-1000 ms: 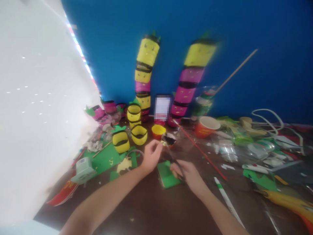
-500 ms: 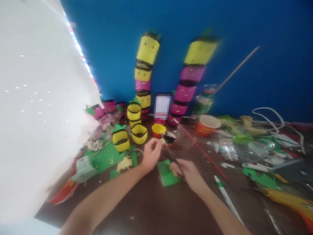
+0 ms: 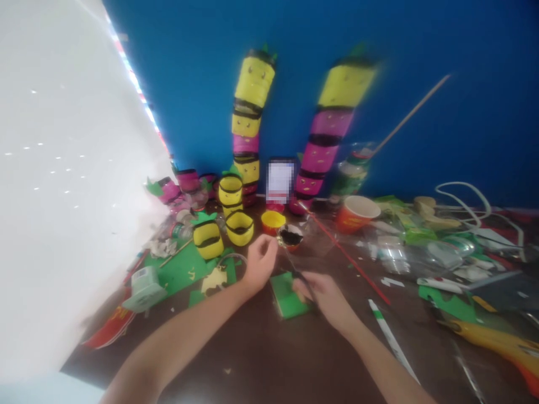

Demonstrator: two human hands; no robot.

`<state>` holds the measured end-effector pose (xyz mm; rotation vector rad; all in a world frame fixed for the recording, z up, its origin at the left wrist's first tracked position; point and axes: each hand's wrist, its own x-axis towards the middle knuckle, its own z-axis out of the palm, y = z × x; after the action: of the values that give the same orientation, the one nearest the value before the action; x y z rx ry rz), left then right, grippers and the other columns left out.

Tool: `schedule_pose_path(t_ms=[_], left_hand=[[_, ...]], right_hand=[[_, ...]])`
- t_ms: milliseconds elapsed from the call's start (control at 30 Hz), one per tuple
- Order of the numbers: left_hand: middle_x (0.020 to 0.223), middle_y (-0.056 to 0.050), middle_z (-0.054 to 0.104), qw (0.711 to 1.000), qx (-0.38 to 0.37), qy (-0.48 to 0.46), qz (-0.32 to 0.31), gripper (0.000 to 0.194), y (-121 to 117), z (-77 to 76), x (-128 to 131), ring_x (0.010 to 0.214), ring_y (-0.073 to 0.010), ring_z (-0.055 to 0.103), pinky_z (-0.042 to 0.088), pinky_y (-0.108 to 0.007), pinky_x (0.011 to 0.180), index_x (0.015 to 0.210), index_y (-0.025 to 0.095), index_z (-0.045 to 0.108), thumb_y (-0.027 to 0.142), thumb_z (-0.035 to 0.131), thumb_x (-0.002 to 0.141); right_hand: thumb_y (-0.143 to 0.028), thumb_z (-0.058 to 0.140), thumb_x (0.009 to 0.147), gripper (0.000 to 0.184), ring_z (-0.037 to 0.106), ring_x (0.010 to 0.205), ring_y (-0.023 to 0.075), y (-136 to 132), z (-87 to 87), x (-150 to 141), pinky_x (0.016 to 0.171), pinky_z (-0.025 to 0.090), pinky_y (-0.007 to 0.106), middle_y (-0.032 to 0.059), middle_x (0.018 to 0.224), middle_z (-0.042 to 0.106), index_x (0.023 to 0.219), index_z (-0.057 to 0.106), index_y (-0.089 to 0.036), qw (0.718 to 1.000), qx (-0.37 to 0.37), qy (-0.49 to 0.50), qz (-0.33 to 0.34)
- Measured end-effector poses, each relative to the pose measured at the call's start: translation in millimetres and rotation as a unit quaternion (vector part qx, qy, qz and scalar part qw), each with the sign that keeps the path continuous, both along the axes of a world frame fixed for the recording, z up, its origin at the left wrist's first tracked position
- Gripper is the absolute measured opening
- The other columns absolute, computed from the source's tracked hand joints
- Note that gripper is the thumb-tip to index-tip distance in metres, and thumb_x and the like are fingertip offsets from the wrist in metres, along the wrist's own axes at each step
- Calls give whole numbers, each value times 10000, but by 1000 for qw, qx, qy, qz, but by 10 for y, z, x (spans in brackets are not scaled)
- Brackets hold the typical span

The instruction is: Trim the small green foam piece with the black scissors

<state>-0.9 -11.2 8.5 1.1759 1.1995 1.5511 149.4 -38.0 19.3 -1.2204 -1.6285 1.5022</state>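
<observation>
My left hand [image 3: 260, 261] is closed in a pinch on something small that I cannot make out, held just above the dark table [image 3: 261, 359]. My right hand [image 3: 320, 296] grips black-handled scissors [image 3: 300, 275], whose blades point up toward the left hand's fingertips. A green foam pad [image 3: 287, 296] lies on the table under and between both hands. Just beyond the fingertips sit a small cup of dark bits [image 3: 289, 237] and a yellow cup [image 3: 273, 220].
Yellow cups with black bands [image 3: 208, 240] and pink ones [image 3: 188, 180] cluster at the back left. Two tall stacks of yellow and pink cups [image 3: 248, 118] lean on the blue wall [image 3: 421, 45]. An orange paper cup [image 3: 357, 213], a red stick [image 3: 349, 259], plastic scraps and green foam pieces lie at right.
Both hands have stayed almost still over the green pad. The view has shifted slightly.
</observation>
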Motion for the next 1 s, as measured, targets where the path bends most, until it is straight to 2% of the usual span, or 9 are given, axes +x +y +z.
schedule_pose_path(t_ms=[300, 433, 667, 1000], left_hand=[[601, 33, 465, 999, 5, 10, -47, 239, -24, -45, -16, 569, -82, 413, 344, -207, 561, 679, 152, 515, 363, 533, 792], [601, 31, 466, 999, 6, 16, -39, 226, -23, -47, -21, 573, -85, 416, 347, -206, 561, 680, 152, 518, 348, 527, 792], [588, 33, 461, 999, 3, 8, -34, 217, -22, -23, -17, 562, -81, 413, 347, -204, 554, 661, 151, 511, 325, 525, 790], [582, 38, 453, 1000, 5, 3, -25, 220, -26, -7, -13, 553, -79, 406, 339, -205, 548, 654, 154, 499, 326, 526, 790]], right_hand=[[-590, 550, 674, 447, 373, 494, 97, -8, 2, -10, 488, 299, 232, -37, 483, 419, 523, 495, -172, 1000, -5, -4, -13], [-560, 558, 679, 413, 380, 488, 97, 0, -6, -7, 478, 303, 229, -37, 487, 432, 545, 517, -172, 1000, -7, -12, -11], [-613, 532, 687, 469, 374, 487, 98, 6, -12, 1, 484, 305, 232, -36, 482, 417, 522, 491, -175, 1000, 3, -17, -3], [-603, 533, 705, 464, 364, 498, 98, 0, -26, 20, 488, 291, 232, -32, 505, 413, 532, 474, -175, 1000, 0, -20, 8]])
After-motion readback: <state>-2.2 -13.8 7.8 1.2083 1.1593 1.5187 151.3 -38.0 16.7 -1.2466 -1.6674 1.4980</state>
